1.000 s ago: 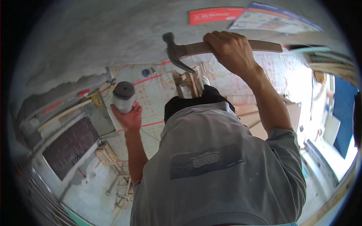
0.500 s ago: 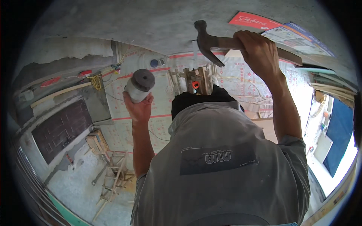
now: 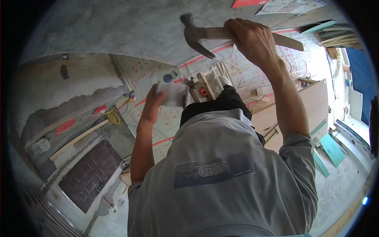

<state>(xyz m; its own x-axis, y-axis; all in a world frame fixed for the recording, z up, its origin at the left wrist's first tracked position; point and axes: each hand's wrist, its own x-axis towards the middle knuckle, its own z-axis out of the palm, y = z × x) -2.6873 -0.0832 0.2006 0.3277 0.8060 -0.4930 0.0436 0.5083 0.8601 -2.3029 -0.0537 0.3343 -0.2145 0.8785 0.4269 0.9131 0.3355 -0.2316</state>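
My right hand (image 3: 252, 41) is wrapped round the wooden handle of a claw hammer (image 3: 194, 36), raised near the grey wall. Its metal head points left and the claw hangs down; the handle end sticks out beyond my fist. Lower and to the left, my left hand (image 3: 151, 106) grips a pale grey cylinder (image 3: 174, 94) from its left side. The cylinder lies tipped sideways, smeared by motion, so its kind is not clear. Just right of it stands a rough wooden stand (image 3: 206, 83) with a small orange-red object (image 3: 203, 92) on it, beside my leg.
A large wooden panel (image 3: 302, 104) lies at the right, with green boards (image 3: 332, 150) beyond it. Posters (image 3: 290, 6) hang on the wall above. A yellow cable coil (image 3: 114, 117) and a dark door (image 3: 91, 173) are at the left. Printed sheeting (image 3: 160, 138) covers the floor.
The view has swung. The cylinder has tipped from nearly upright, dark end up, to sideways, and sits nearer the wooden stand. The hammer stays raised in my right hand.
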